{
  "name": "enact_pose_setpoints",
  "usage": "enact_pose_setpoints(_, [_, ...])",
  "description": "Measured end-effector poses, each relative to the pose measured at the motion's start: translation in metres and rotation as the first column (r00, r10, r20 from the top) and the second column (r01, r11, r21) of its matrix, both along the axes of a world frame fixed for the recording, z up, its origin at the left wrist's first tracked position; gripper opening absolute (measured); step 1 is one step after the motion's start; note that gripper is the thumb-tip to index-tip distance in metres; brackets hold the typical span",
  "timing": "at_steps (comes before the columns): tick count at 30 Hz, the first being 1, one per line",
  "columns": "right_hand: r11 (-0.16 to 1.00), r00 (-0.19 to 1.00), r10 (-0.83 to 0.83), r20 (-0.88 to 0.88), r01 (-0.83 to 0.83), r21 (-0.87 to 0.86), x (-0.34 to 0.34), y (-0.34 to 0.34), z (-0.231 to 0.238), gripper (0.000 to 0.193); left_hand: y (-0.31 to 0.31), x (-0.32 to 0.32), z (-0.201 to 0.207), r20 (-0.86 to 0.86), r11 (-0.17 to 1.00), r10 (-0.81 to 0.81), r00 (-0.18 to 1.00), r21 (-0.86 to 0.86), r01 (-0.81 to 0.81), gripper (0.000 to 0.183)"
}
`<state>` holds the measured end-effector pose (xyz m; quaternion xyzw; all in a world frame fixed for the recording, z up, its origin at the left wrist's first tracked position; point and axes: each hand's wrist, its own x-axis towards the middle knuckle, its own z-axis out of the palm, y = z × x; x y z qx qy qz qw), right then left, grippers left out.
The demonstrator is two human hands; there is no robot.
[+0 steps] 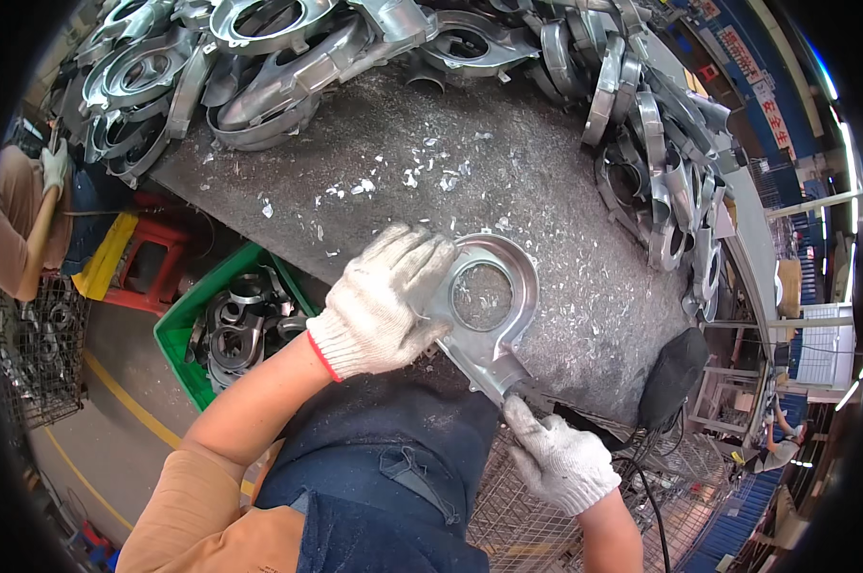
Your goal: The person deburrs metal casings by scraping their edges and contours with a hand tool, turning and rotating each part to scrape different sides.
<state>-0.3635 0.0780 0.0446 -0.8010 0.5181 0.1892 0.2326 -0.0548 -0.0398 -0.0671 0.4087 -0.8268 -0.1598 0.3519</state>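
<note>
A silvery cast-metal housing (525,291), a ring with a round opening and a spout, lies at the near edge of the worktable. My left hand (379,301), in a white knitted glove with a red cuff, grips its left rim, fingers over the top and thumb along the near side. At the spout end is my right hand (560,460), gloved too, with its fingers curled and the tips against the spout's mouth. A thin dark shape shows beside those fingertips; whether it is a tool in the hand, I cannot make out.
Heaps of similar castings (259,76) line the table's far and right sides. Metal flakes litter the grey tabletop (383,134). A green crate (178,334) of castings stands lower left, near a red stool (154,267). A black padded object (673,380) with cables sits right; another person's gloved hand (56,164) shows far left.
</note>
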Motion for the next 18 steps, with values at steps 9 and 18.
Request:
enact_pose_setpoints(9, [1.0, 0.995, 0.03, 0.093, -0.029, -0.01, -0.001, -0.017, 0.006, 0.072, 0.002, 0.0, -0.002, 0.07, 1.0, 0.001, 0.998, 0.004, -0.002, 0.087])
enact_pose_setpoints(18, [0.999, 0.995, -0.026, 0.1, 0.022, 0.042, 0.011, -0.021, 0.007, 0.072, 0.001, 0.004, 0.006, 0.083, 0.999, -0.05, 0.995, 0.0, 0.051, 0.093])
